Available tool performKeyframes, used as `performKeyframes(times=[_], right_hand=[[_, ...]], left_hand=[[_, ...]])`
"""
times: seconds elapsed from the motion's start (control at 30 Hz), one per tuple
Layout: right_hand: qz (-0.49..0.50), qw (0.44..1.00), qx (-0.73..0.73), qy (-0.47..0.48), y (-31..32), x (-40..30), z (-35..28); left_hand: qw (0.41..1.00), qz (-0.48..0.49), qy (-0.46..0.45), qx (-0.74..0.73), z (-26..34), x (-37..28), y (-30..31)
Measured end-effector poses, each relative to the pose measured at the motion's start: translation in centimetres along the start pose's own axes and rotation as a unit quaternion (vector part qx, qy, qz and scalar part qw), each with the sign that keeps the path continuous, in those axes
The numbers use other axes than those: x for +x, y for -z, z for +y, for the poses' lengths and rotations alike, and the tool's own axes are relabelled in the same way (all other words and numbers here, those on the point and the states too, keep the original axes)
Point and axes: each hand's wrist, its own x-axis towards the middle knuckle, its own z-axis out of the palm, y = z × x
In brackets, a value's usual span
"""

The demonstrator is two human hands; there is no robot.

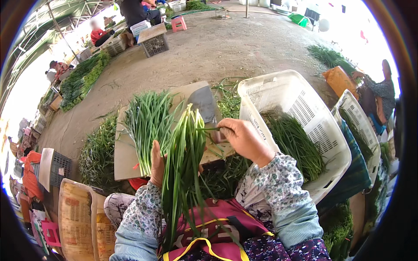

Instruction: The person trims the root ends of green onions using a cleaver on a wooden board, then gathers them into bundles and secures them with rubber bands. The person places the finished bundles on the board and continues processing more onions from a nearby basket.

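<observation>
My left hand (pixel 158 166) is wrapped around a bunch of garlic chives (pixel 183 160), whose pale cut ends point up while the leaves hang over my lap. Most of the fingers of that hand are hidden behind the leaves. Between thumb and fingers, my right hand (pixel 243 138) pinches a single green stalk (pixel 209 129) that reaches across to the bunch near its pale ends. Another chive bunch (pixel 147 119), with a red tie low on it, lies on the board (pixel 125 163) beyond my left hand. A broad grey cleaver-like blade (pixel 204 101) rests at the board's far right.
On the right stands a white plastic crate (pixel 290 78) with loose chives (pixel 294 143) inside. Heaped trimmings (pixel 99 153) lie left of the board, and a worn crate (pixel 75 222) sits at lower left. A seated person (pixel 380 88) is beyond the right crates.
</observation>
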Motion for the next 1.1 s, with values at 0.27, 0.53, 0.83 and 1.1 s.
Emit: performKeyframes(times=[0.27, 0.53, 0.83, 1.1], right_hand=[[-0.136, 0.987, 0.052, -0.074, 7.5, 1.9, 3.1], [-0.082, 0.983, 0.079, -0.145, 12.3, 0.5, 7.3], [-0.083, 0.979, -0.182, 0.042, 7.1, -2.7, 2.5], [0.056, 0.998, 0.005, 0.029, -2.8, -1.2, -0.6]], left_hand=[[0.993, -0.011, 0.101, 0.062, -0.9, -1.1, -0.7], [0.983, 0.003, 0.179, 0.05, 0.0, -3.3, -0.6], [0.979, 0.077, 0.176, 0.074, 2.0, -5.1, -1.2], [0.958, 0.175, 0.2, 0.11, 1.2, -6.0, -1.1]])
